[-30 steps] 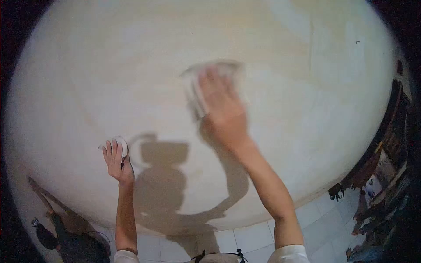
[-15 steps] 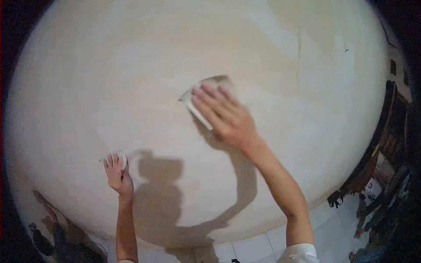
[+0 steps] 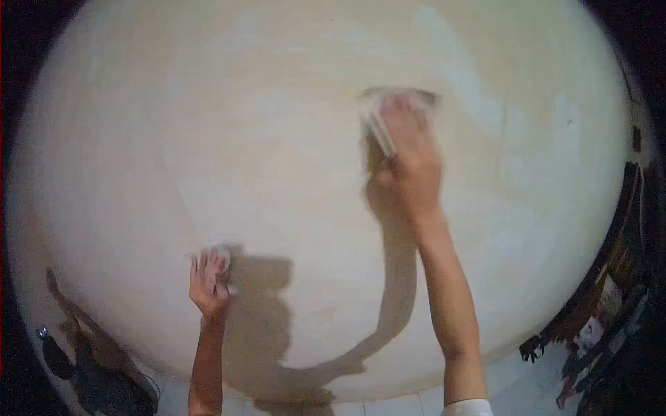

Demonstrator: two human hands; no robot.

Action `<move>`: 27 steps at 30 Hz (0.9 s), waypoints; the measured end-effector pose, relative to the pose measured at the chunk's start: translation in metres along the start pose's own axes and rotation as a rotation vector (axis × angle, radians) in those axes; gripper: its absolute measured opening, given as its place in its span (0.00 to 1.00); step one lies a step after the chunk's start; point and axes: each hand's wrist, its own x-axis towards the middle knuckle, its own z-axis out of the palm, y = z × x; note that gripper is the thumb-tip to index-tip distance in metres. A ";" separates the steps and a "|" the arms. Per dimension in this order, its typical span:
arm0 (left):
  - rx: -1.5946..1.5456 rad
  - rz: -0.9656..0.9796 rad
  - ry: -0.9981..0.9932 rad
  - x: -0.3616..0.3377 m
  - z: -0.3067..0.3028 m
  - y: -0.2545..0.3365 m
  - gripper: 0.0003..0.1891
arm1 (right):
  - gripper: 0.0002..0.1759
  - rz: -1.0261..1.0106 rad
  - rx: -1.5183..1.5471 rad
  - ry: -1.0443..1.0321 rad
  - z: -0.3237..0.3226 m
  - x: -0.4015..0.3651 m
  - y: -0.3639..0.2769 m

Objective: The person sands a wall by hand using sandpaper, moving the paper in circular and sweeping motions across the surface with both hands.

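Note:
My right hand (image 3: 409,149) presses a pale folded sheet (image 3: 380,128) against the wall (image 3: 298,166), a little above the middle of the view. Its fingers lie over the sheet and are blurred by motion. Lower on the left, my left hand (image 3: 210,281) holds a whitish piece (image 3: 223,255) on the wall under its fingers. What both sheets are made of is hard to tell. The wall has patchy cream and whitish areas, and my shadow falls on it between my arms.
Pale floor tiles (image 3: 388,408) run along the wall's foot. Dark, cluttered objects (image 3: 596,333) stand at the right edge. At the lower left is a dark form (image 3: 104,374) that I cannot make out.
My right hand has moved right and up along the wall with its sheet. My left hand with its piece appears farther right and slightly lower, and the view has shifted a little.

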 end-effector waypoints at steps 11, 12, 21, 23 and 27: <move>-0.146 -0.068 -0.064 0.014 -0.007 0.020 0.11 | 0.31 -0.093 -0.039 -0.069 0.020 0.008 -0.016; -0.172 -0.060 -0.049 0.012 -0.004 0.018 0.11 | 0.30 -0.033 -0.102 -0.018 0.018 0.017 -0.011; -0.170 -0.074 -0.158 -0.005 -0.017 0.016 0.10 | 0.32 -0.272 0.080 -0.133 0.043 0.044 -0.046; -0.380 -0.222 -0.156 -0.038 -0.017 0.020 0.09 | 0.26 -0.143 -0.078 0.050 0.039 0.073 -0.012; -0.498 -0.193 -0.408 -0.129 -0.056 0.028 0.11 | 0.26 0.022 -0.114 0.136 0.051 0.095 -0.019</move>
